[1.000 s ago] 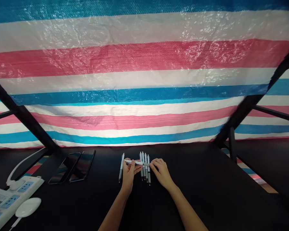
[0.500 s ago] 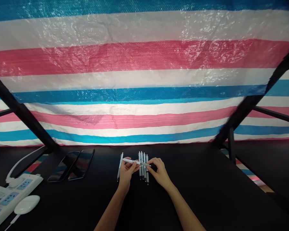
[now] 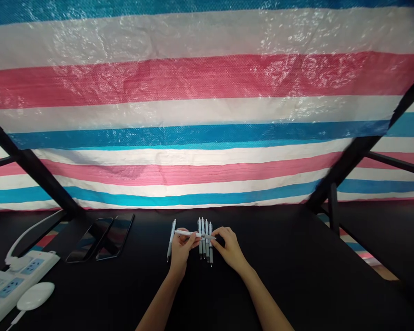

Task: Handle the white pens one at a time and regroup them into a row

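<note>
A white pen (image 3: 187,233) lies crosswise between my two hands, above the dark table. My left hand (image 3: 182,248) is closed round its white barrel. The fingertips of my right hand (image 3: 227,243) pinch its grey tip end. Beneath and behind the held pen, several white and grey pens (image 3: 206,250) lie side by side on the table, pointing away from me. Another white pen (image 3: 170,243) lies on its own just left of my left hand, slightly slanted.
Two dark flat devices with glossy screens (image 3: 115,236) lie at the left. Nearer on that side are a white power strip (image 3: 31,271) and a white round charger (image 3: 35,296) with a cord. Black frame bars (image 3: 41,177) and a striped sheet (image 3: 193,174) stand behind the table (image 3: 313,276).
The held pen sits at a slightly flatter angle, still between both hands. The view has shifted a little; the pens on the table have stayed put.
</note>
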`<state>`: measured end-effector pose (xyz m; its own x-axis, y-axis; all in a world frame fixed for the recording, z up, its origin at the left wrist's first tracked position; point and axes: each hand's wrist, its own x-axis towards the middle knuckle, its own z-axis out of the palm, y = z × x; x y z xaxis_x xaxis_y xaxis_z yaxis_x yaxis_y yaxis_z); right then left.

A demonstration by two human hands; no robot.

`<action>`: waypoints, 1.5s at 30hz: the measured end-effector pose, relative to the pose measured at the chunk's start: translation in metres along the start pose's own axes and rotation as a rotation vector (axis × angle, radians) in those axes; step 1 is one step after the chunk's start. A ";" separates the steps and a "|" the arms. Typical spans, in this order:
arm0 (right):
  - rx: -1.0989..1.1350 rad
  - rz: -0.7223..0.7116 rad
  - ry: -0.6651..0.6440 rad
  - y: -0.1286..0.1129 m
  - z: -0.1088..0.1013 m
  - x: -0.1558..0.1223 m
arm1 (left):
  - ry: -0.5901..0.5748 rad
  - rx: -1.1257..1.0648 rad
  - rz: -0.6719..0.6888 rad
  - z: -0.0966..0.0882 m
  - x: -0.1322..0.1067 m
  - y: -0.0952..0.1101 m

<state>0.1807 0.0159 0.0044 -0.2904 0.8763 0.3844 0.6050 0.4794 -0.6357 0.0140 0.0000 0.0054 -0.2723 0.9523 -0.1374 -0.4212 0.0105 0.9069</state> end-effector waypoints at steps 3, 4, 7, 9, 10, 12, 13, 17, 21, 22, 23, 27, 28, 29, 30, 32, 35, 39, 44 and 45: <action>0.018 -0.001 0.015 0.000 0.000 0.000 | 0.021 -0.013 0.008 -0.001 0.001 0.001; 0.027 -0.002 0.016 0.000 0.000 0.000 | 0.027 -0.020 0.009 -0.002 0.001 0.002; 0.040 -0.001 0.023 0.000 -0.002 0.000 | 0.054 -0.031 0.015 -0.003 0.002 0.004; 0.042 0.011 0.026 0.002 -0.003 0.000 | 0.074 -0.031 0.026 -0.004 0.003 0.005; 0.045 0.020 0.027 0.003 -0.004 0.000 | 0.080 -0.032 0.033 -0.005 0.004 0.006; 0.057 0.040 0.033 0.005 -0.006 0.001 | 0.092 -0.040 0.047 -0.007 0.005 0.006; 0.065 0.049 0.037 0.007 -0.007 0.001 | 0.098 -0.048 0.052 -0.008 0.006 0.007; 0.092 0.064 0.047 0.015 -0.009 0.001 | 0.124 -0.076 0.069 -0.014 0.010 0.006; 0.076 0.059 0.077 0.018 -0.012 0.001 | 0.122 -0.078 0.073 -0.019 0.013 0.006; 0.067 0.058 0.088 0.018 -0.012 0.001 | 0.118 -0.077 0.072 -0.019 0.013 0.006; 0.058 0.057 0.097 0.019 -0.013 0.001 | 0.113 -0.076 0.072 -0.019 0.013 0.006; 0.059 0.061 0.120 0.020 -0.013 0.002 | 0.106 -0.077 0.065 -0.018 0.012 0.006; 0.065 0.064 0.121 0.021 -0.013 0.002 | 0.105 -0.076 0.062 -0.018 0.011 0.006; 0.073 0.067 0.121 0.021 -0.013 0.002 | 0.103 -0.075 0.059 -0.017 0.011 0.006; 0.080 0.069 0.120 0.021 -0.012 0.002 | 0.101 -0.074 0.058 -0.016 0.010 0.006; 0.096 0.073 0.115 0.021 -0.011 0.002 | 0.095 -0.067 0.051 -0.014 0.008 0.007; 0.113 0.076 0.106 0.021 -0.010 0.001 | 0.081 -0.058 0.034 -0.013 0.006 0.008; 0.127 0.071 0.094 0.020 -0.009 0.001 | 0.051 -0.061 0.025 -0.012 0.005 0.008; 0.115 0.056 0.064 0.011 -0.006 0.001 | 0.004 -0.058 -0.011 -0.010 0.004 0.007; 0.110 0.053 0.056 0.009 -0.006 0.000 | 0.002 -0.060 -0.014 -0.009 0.003 0.007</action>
<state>0.1902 0.0203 0.0027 -0.2161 0.8981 0.3830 0.5324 0.4373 -0.7248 0.0019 0.0004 0.0076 -0.2675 0.9518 -0.1503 -0.4763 0.0050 0.8793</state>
